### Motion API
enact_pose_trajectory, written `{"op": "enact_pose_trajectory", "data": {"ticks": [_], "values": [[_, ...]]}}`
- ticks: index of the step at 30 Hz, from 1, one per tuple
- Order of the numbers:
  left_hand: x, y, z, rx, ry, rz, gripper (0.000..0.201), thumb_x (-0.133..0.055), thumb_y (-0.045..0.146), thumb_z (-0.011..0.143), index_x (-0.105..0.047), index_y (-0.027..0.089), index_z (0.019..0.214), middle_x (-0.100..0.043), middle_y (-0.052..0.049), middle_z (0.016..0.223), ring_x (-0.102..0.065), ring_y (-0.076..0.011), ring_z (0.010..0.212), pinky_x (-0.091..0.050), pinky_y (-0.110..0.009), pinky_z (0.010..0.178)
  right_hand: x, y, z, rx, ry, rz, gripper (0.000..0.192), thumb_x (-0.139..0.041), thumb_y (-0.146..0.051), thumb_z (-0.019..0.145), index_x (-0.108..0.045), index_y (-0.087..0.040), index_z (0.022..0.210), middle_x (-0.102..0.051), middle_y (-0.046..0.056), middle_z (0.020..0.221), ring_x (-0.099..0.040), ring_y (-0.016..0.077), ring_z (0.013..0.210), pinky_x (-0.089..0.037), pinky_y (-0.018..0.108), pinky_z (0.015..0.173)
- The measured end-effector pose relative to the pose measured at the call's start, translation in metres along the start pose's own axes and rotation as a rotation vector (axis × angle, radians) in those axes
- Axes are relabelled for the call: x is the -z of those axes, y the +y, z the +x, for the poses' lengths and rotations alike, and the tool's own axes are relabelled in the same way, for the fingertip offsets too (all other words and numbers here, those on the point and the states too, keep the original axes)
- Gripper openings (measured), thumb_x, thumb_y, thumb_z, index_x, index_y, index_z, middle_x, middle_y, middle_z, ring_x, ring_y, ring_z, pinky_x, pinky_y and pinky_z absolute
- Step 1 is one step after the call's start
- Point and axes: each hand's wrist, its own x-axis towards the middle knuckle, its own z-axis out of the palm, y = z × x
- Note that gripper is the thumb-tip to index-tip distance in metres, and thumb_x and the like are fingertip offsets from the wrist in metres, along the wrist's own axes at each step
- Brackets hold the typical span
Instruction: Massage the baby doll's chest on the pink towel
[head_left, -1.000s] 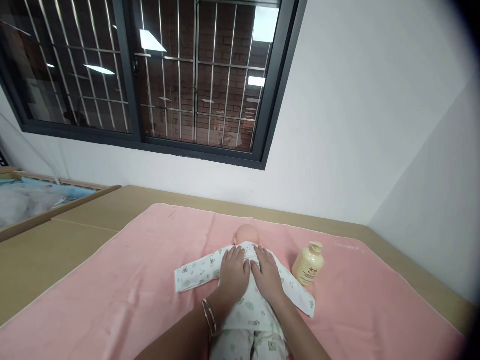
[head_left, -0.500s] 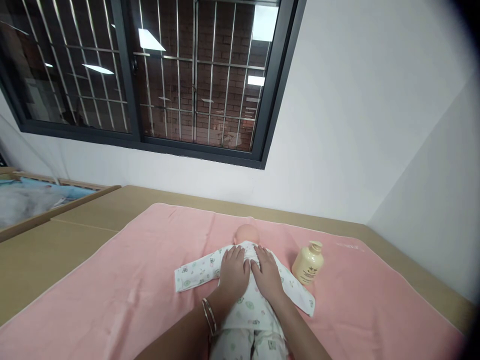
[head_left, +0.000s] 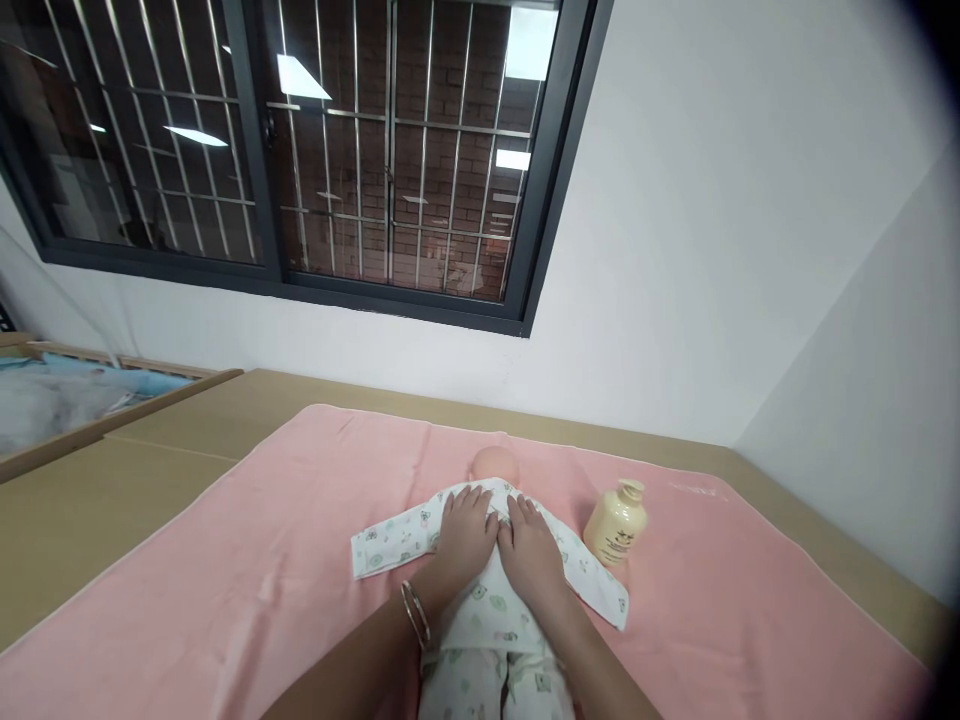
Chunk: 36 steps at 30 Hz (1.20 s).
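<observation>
The doll [head_left: 491,560] lies face down mid-towel [head_left: 225,600], near the bottle [head_left: 616,522]. It looks light, its suit soft and likely to bunch, so I would take it by the torso. My left hand [head_left: 465,535] and right hand [head_left: 529,550] rest flat on its back, fingers spread, gripping nothing.

Pink towel [head_left: 225,600] spread over tan table [head_left: 90,520], covering most of the near surface. Cream pump bottle [head_left: 616,523] upright on towel, right of centre. Dark-framed window [head_left: 300,150] with metal bars on far wall, brick visible behind, ceiling lights reflected in glass. White wall [head_left: 712,250] at right. Wooden-edged tray [head_left: 82,405] with bluish material at far left.
</observation>
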Motion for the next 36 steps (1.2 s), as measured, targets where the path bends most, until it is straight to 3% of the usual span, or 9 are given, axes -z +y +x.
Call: {"op": "enact_pose_trajectory", "data": {"ticks": [3,6,11,16,24,36], "values": [[-0.003,0.006,-0.006,-0.082,0.102,0.068,0.028,-0.042,0.017,0.091,-0.064,0.016,0.109,-0.066,-0.01,0.117,-0.058,-0.0245,0.113,-0.044,-0.044,0.103,-0.001,0.018,0.01,0.051,-0.004,0.132,0.052,-0.035,-0.033,0.094,-0.047,-0.012,0.14,-0.041,0.011,0.146,-0.033,0.027,0.138,-0.024,0.044,0.115],[-0.005,0.011,-0.01,-0.075,0.164,0.085,0.027,-0.042,0.017,0.091,-0.066,0.015,0.104,-0.067,-0.01,0.114,-0.06,-0.0239,0.111,-0.046,-0.042,0.102,-0.002,0.027,0.015,0.075,0.007,0.19,0.051,-0.036,-0.035,0.094,-0.047,-0.014,0.14,-0.041,0.008,0.146,-0.032,0.0245,0.139,-0.021,0.043,0.116],[-0.004,0.006,-0.006,0.068,0.096,0.02,0.032,-0.047,0.022,0.089,-0.063,0.014,0.115,-0.064,-0.011,0.123,-0.055,-0.0274,0.12,-0.042,-0.046,0.107,0.0,0.006,0.001,-0.018,-0.033,0.003,0.052,-0.032,-0.032,0.096,-0.045,-0.007,0.14,-0.042,0.016,0.144,-0.034,0.0301,0.137,-0.025,0.046,0.113],[-0.005,-0.005,0.001,0.053,0.031,-0.068,0.038,-0.048,0.025,0.087,-0.059,0.016,0.122,-0.059,-0.01,0.131,-0.048,-0.027,0.127,-0.035,-0.048,0.112,-0.001,-0.013,-0.014,-0.019,-0.013,-0.135,0.053,-0.038,-0.027,0.094,-0.044,-0.002,0.14,-0.045,0.024,0.14,-0.04,0.0332,0.133,-0.026,0.045,0.111],[-0.018,-0.008,0.003,0.026,0.085,-0.084,0.039,-0.046,0.027,0.088,-0.056,0.014,0.123,-0.058,-0.011,0.132,-0.046,-0.028,0.128,-0.031,-0.05,0.112,-0.003,0.02,0.011,0.09,0.082,0.223,0.05,-0.039,-0.029,0.093,-0.046,-0.013,0.14,-0.039,0.011,0.148,-0.03,0.0222,0.14,-0.016,0.042,0.117],[-0.019,-0.008,0.007,0.024,0.079,-0.081,0.039,-0.046,0.031,0.089,-0.056,0.016,0.123,-0.058,-0.011,0.131,-0.048,-0.0284,0.126,-0.032,-0.05,0.112,-0.003,0.022,0.011,0.075,0.094,0.234,0.05,-0.04,-0.03,0.094,-0.044,-0.014,0.142,-0.04,0.009,0.147,-0.03,0.0222,0.14,-0.014,0.041,0.117]]}}
